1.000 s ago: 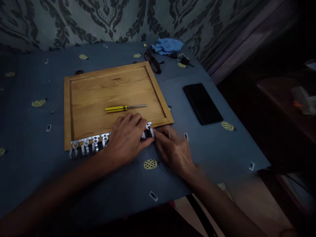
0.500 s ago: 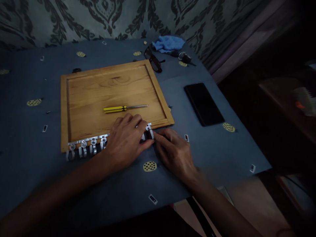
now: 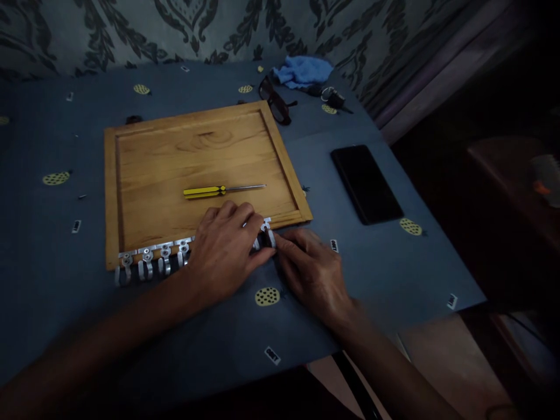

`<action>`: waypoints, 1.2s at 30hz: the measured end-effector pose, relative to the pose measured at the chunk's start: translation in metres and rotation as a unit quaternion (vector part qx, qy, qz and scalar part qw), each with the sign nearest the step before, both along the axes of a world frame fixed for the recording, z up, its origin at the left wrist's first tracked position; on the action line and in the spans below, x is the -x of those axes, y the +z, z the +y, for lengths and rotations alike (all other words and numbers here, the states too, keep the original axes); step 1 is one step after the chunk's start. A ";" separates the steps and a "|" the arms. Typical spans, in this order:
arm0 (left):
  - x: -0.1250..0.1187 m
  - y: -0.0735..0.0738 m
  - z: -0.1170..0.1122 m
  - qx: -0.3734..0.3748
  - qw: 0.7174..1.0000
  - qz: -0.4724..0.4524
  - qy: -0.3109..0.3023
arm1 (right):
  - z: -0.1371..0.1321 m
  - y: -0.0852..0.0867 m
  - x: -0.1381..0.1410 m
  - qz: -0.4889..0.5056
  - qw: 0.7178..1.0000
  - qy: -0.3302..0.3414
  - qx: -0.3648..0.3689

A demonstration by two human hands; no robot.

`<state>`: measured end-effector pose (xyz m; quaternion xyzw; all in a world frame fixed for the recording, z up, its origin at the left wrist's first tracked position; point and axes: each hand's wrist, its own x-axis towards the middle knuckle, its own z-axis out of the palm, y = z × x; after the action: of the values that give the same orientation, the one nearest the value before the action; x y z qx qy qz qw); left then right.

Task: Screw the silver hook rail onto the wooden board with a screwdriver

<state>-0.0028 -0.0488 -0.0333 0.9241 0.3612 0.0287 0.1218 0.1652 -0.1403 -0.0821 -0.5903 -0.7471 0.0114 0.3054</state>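
A metal hook rail (image 3: 156,251) with several silver hooks lies along the near edge of a framed wooden board (image 3: 184,157). My left hand (image 3: 225,248) is wrapped over the rail's middle, fingers on the far side and thumb on the near side, hiding several hooks. At the rail's right end, my right hand (image 3: 310,265) is closed with its fingertips against the last hook (image 3: 270,236); whether it pinches the hook or only presses on it, I cannot tell. A yellow-and-black-handled screwdriver (image 3: 205,191) rests on the board just beyond my left hand, its tip pointing right.
A black phone (image 3: 366,184) lies right of the board. Dark sunglasses (image 3: 275,102), a blue cloth (image 3: 304,71) and keys (image 3: 335,99) sit at the back right. The patterned blue tablecloth (image 3: 44,245) reaches the table's right edge, and a patterned wall rises behind.
The view has shifted slightly, so most things on the table appear a little displaced. Both hands keep their places at the rail, with no clear movement against it.
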 end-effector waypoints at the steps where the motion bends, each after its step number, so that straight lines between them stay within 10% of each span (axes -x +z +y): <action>1: 0.000 0.000 0.000 -0.002 1.000 -0.001 -0.001 | 0.000 0.000 0.000 0.000 1.000 0.000 0.000; 36: 0.000 -0.003 0.000 -0.024 1.000 -0.014 0.002 | 0.000 -0.001 -0.002 0.001 1.000 0.008 -0.008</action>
<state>-0.0025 -0.0485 -0.0364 0.9256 0.3604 0.0503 0.1044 0.1674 -0.1404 -0.0831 -0.5819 -0.7517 0.0086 0.3104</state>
